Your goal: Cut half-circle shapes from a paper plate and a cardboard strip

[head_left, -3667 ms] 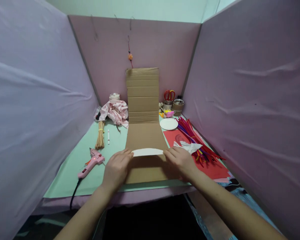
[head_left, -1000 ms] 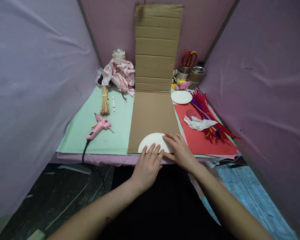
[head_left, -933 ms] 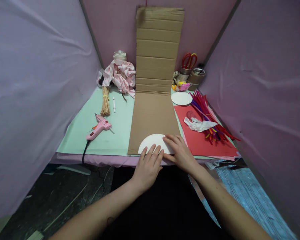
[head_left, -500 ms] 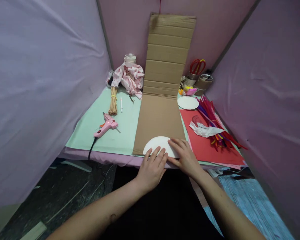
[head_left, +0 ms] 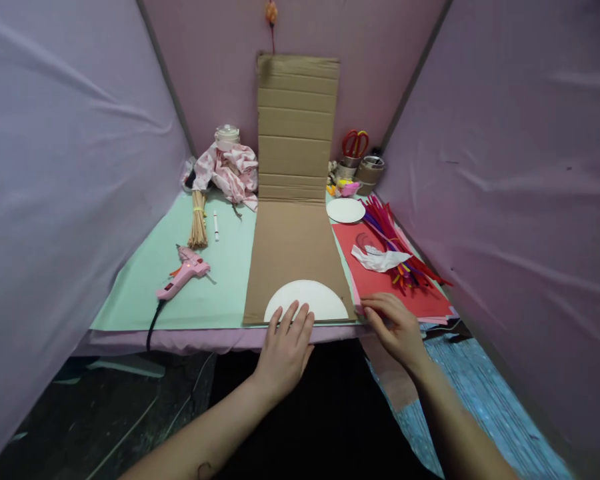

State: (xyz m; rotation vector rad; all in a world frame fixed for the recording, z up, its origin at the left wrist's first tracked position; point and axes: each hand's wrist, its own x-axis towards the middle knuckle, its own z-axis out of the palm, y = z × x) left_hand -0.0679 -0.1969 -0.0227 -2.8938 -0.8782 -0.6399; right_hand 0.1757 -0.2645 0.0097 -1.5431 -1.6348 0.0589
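A white half-circle of card [head_left: 307, 297] lies on the brown cardboard sheet [head_left: 295, 243], its straight side along the sheet's near edge. My left hand [head_left: 286, 347] is flat, its fingertips resting on the half-circle's lower left part. To the right of the cardboard is my right hand [head_left: 393, 327], off the half-circle. Its fingers are loosely bent, thumb a little apart from them, beside the edge of the pink paper [head_left: 356, 290] and the red paper [head_left: 420, 303]. I see nothing between those fingers.
Left lie a pink glue gun [head_left: 185, 273], a bundle of sticks [head_left: 199, 220] and a white marker [head_left: 216, 227]. Right are a white oval [head_left: 346, 210], pipe cleaners [head_left: 385, 223] and crumpled white paper [head_left: 377, 259]. Behind stand red-handled scissors [head_left: 355, 143]; the cardboard's far part leans on the wall.
My right hand has left the half-circle and moved right, past the cardboard's edge. My left hand stays on the half-circle. The view has shifted, so everything sits further left.
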